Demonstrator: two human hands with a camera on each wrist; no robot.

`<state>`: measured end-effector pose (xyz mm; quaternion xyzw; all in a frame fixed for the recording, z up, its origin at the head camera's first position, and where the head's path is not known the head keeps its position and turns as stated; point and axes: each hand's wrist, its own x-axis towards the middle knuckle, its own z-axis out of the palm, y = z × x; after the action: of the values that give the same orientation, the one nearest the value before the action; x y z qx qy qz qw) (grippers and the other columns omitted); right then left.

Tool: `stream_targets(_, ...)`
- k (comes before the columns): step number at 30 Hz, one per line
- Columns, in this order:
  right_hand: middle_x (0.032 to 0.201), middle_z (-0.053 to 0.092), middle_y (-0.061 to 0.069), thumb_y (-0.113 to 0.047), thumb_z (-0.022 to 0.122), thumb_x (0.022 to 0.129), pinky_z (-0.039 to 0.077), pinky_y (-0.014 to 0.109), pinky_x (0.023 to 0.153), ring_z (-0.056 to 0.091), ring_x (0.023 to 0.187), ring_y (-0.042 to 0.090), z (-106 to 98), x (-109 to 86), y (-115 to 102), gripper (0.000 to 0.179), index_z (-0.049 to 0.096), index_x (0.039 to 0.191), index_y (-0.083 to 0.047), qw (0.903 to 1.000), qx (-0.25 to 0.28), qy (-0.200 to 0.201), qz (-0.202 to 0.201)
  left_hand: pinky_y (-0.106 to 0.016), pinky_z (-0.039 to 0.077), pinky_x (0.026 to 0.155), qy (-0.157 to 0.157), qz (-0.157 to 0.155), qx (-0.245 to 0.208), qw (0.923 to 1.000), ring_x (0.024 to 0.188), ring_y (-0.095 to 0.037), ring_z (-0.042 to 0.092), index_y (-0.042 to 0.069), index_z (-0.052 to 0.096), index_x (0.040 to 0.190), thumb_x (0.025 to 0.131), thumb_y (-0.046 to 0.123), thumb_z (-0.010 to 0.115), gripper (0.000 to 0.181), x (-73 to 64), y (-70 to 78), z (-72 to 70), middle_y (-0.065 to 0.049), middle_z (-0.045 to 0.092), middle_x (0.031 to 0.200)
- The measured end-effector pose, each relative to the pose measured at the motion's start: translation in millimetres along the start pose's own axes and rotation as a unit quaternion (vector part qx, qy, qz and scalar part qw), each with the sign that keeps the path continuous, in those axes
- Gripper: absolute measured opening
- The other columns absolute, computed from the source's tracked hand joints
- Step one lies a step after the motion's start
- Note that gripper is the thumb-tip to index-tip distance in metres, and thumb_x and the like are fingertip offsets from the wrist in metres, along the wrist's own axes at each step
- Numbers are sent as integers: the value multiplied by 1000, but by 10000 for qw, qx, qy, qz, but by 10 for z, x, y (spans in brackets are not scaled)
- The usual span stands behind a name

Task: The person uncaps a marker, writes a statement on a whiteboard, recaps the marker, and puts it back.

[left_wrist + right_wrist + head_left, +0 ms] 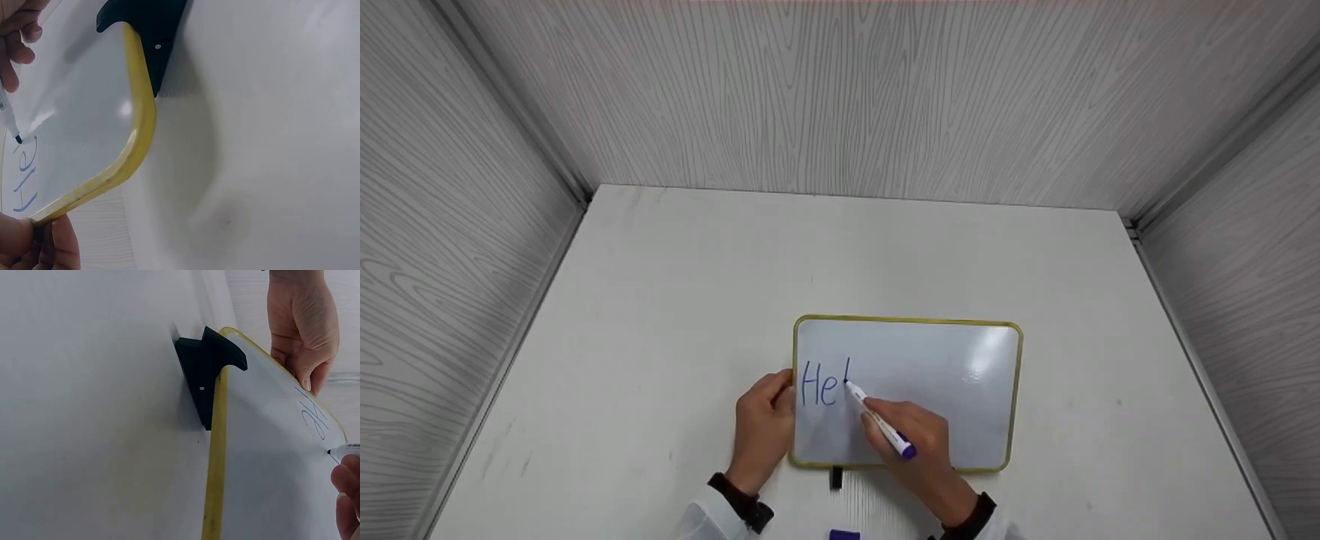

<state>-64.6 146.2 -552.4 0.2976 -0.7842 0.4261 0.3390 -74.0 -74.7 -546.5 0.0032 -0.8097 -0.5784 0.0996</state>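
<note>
My right hand [915, 442] pinches a white marker [889, 426] with a purple end, its dark tip right at the surface of a small whiteboard [930, 390] framed in yellow. Blue handwriting [819, 384] on the board's left part reads "He", followed by a vertical stroke that ends at the tip. At the left edge, my left hand [765, 424] grips the frame, thumb on the front and fingers behind, as the left wrist view shows. A black clip-like stand [205, 374] holds the board's lower edge, and the board leans tilted above the table.
A purple marker cap [844, 535] lies on the white table [675, 300] near the front edge. Wood-grain panels [840, 97] rise behind the table and on both sides. Black bands [735, 499] circle both wrists.
</note>
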Motion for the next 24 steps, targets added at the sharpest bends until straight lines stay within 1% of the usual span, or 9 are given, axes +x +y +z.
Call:
stream_targets(7,86,78,6,-18,73,100,56,24,60,70,66,13,7,-152,-46,19,81,106,-3,9999,-6,-115,106,-27,55,73,35,-56,52,10000,86,-18,65,-8,73,122,96,-12,62,28,-2,15,-10,-8,72,98)
stream_targets(12,83,77,4,-20,72,100,53,21,57,66,62,11,-3,-206,-60,19,81,104,-4,9998,15,-117,137,-28,55,75,11,-125,98,9999,87,-17,66,-6,73,123,97,-10,61,28,2,29,-8,-7,72,99)
stream_targets(17,80,76,3,-18,73,99,51,21,55,63,60,10,-26,-220,-51,16,81,101,-4,9999,55,-70,46,-28,54,74,13,-118,110,9999,86,-17,65,-6,74,122,97,-10,62,28,3,29,-8,-7,72,98)
stream_targets(20,79,76,4,-19,72,100,52,23,54,64,59,11,-33,-226,-23,19,81,101,-3,9999,27,41,-106,-27,53,73,16,-105,111,9999,85,-17,64,-5,74,121,97,-10,62,27,2,24,-6,-5,72,97)
stream_targets(24,81,77,5,-25,69,102,54,24,55,66,59,12,-38,-226,7,26,82,101,-2,9993,-146,203,-261,-26,52,72,40,-39,150,9999,84,-16,63,-4,75,119,97,-10,62,27,2,3,-1,-4,71,97)
